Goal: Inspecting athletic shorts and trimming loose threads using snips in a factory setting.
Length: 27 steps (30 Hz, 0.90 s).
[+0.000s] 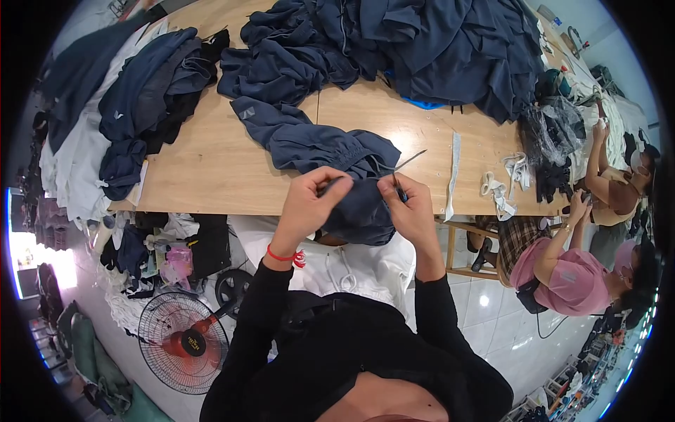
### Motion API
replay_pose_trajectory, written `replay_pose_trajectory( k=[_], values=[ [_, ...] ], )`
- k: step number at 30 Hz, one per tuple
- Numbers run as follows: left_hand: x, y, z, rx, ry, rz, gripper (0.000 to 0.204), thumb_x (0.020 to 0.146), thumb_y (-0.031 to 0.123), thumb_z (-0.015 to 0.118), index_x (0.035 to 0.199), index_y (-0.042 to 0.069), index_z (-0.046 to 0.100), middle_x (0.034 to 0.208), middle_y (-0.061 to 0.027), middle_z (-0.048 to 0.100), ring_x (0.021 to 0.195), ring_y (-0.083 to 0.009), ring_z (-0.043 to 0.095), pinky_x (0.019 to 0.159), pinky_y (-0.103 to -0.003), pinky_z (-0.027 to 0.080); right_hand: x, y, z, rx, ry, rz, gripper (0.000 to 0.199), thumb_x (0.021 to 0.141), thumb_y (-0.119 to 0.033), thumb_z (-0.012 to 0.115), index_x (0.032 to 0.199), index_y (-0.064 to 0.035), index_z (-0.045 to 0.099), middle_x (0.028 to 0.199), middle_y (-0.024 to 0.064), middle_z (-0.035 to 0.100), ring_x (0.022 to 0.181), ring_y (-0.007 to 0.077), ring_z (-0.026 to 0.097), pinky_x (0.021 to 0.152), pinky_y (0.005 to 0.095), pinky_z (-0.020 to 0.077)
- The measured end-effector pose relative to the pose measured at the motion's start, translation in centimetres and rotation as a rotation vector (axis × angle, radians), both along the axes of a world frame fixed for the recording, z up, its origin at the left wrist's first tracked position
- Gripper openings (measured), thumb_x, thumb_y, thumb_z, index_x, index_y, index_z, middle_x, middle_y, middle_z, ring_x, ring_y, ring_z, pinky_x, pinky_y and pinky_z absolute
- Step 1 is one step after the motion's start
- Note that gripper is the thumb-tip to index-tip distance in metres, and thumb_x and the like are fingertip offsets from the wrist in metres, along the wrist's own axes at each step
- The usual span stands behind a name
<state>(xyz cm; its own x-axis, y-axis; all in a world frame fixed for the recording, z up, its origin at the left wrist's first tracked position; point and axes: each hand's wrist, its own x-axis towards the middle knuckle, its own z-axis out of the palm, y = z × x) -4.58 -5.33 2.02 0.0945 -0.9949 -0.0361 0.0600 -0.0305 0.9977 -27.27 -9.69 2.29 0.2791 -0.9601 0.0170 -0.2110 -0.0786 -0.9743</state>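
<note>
A dark navy garment (302, 144) with a gathered waistband and a small grey printed mark lies on the table's near edge, part of it hanging over my lap. My left hand (313, 200) is closed, pinching a fold of it between thumb and fingers. To its right, my right hand (409, 211) is also closed, thumb against fingers at the waistband. A small dark tool with a hint of blue shows in that hand, its kind mostly hidden. Beside it, a thin dark cord (411, 160) sticks out up and to the right from the waistband.
A big heap of navy garments (450, 49) covers the far side of the wooden table (211, 162). More clothes (151, 91) are piled at left. White strips (499, 190) lie at right. A standing fan (184, 342) is at lower left. Co-workers (569, 274) sit at right.
</note>
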Motion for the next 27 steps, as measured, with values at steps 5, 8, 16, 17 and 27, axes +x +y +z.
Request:
replay_pose_trajectory(
  k=[5, 8, 16, 17, 27],
  values=[
    [0.7, -0.3, -1.7, -0.069, -0.049, 0.125, 0.025, 0.117, 0.019, 0.070, 0.103, -0.002, 0.073, 0.084, 0.0089, 0.059, 0.079, -0.0017, 0.048, 0.068, -0.024, 0.040, -1.3, -1.2, -1.8, -0.011, -0.008, -0.151, 0.013, 0.108, -0.007, 0.077, 0.106, 0.0053, 0.079, 0.086, 0.0053, 0.077, 0.087, 0.0102, 0.072, 0.077, 0.0288, 0.0551],
    [4.0, 0.2, -3.3, 0.031, -0.164, 0.127, 0.021, 0.120, 0.018, 0.064, 0.113, 0.000, 0.071, 0.088, 0.0034, 0.061, 0.084, -0.0045, 0.051, 0.073, -0.024, 0.044, -4.7, -2.8, -4.9, 0.031, 0.153, -0.312, 0.012, 0.106, -0.006, 0.078, 0.110, 0.0051, 0.077, 0.088, 0.0127, 0.079, 0.089, 0.0181, 0.078, 0.078, 0.0327, 0.0582],
    [5.0, 1.0, -5.4, -0.080, -0.214, 0.209, 0.026, 0.116, 0.001, 0.052, 0.137, 0.000, 0.067, 0.117, -0.0091, 0.076, 0.107, -0.0171, 0.070, 0.100, -0.029, 0.052, -12.2, -5.3, -13.9, -0.209, 0.751, -0.416, 0.045, 0.095, -0.003, 0.081, 0.137, 0.0034, 0.066, 0.119, 0.0254, 0.072, 0.111, 0.0456, 0.072, 0.097, 0.0511, 0.0577],
    [4.7, 1.1, -5.2, -0.065, -0.257, 0.169, 0.028, 0.114, -0.001, 0.053, 0.137, 0.001, 0.068, 0.116, -0.0097, 0.076, 0.106, -0.0183, 0.071, 0.099, -0.029, 0.052, -12.1, -5.6, -14.0, -0.345, 0.752, -0.447, 0.044, 0.095, -0.005, 0.082, 0.135, 0.0041, 0.066, 0.120, 0.0255, 0.071, 0.114, 0.0454, 0.070, 0.099, 0.0515, 0.0567],
    [2.6, 0.5, -3.9, -0.109, -0.518, -0.287, 0.029, 0.100, 0.002, 0.072, 0.128, 0.001, 0.079, 0.111, -0.0167, 0.077, 0.096, -0.0334, 0.075, 0.084, -0.039, 0.058, -4.8, 0.4, -10.5, -0.047, 0.505, -0.092, 0.024, 0.089, -0.010, 0.089, 0.105, 0.0021, 0.076, 0.089, 0.0183, 0.073, 0.082, 0.0375, 0.071, 0.078, 0.0506, 0.0564]
  ],
)
